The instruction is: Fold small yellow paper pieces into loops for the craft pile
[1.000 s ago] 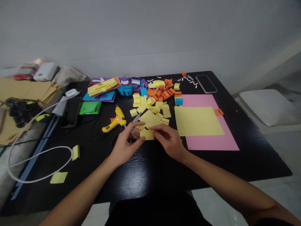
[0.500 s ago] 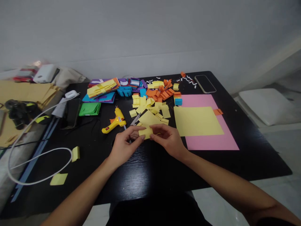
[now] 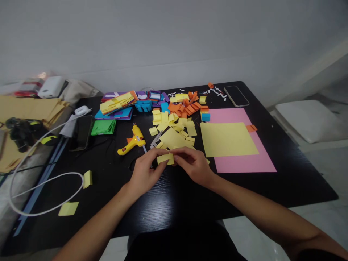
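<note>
Small rectangular yellow paper piece [image 3: 164, 158] is pinched by left hand [image 3: 144, 171] and right hand [image 3: 195, 167] fingertips | edges are best squared, pressure evenly applied.

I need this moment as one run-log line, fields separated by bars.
left hand: pinching small yellow paper piece | right hand: at its right edge | beyond: scissors | left: yellow glue gun | right: yellow sheet over pink sheet

Two hands [image 3: 144, 173], two phones [image 3: 237, 96] — one glue gun [image 3: 136, 137].
</note>
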`<state>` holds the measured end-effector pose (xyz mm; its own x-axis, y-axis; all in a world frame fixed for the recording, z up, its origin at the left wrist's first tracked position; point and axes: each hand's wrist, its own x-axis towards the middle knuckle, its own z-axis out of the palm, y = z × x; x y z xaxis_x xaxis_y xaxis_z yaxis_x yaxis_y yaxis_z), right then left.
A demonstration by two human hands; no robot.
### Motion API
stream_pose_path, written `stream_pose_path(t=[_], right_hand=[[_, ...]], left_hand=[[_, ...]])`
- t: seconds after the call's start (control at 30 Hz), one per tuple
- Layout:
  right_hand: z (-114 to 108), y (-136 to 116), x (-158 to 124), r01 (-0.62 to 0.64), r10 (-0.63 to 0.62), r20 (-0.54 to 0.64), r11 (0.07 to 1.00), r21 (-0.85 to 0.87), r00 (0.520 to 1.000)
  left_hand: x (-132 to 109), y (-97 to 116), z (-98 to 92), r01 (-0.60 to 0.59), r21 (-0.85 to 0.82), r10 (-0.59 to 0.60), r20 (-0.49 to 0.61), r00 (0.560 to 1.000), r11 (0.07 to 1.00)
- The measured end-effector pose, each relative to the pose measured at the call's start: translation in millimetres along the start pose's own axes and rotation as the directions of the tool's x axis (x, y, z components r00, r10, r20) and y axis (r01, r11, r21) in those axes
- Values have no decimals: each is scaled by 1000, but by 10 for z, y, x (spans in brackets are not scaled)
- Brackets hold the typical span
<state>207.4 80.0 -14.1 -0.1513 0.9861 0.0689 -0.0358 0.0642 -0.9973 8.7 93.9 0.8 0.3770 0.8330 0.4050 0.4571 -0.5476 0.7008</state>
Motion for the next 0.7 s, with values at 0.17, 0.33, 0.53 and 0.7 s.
stream_pose_path(t=[0.17, 0.33, 0.53, 0.7], right_hand=[[5, 3, 18, -49, 51, -32, 996, 69, 998], [9, 16, 11, -79, 82, -59, 996, 46, 995], [-11, 46, 11, -54, 53, -65, 999, -4, 996], [-4, 39, -3, -58, 58, -50, 998, -9, 997]], left_hand=[[-22, 29, 12, -24, 18, 24, -4, 1000, 1000], [6, 58, 5, -75, 19, 76, -16, 997, 997], [26, 44, -21, -133, -19, 133, 1, 991, 991], [23, 29, -28, -105, -22, 106, 27, 994, 994]])
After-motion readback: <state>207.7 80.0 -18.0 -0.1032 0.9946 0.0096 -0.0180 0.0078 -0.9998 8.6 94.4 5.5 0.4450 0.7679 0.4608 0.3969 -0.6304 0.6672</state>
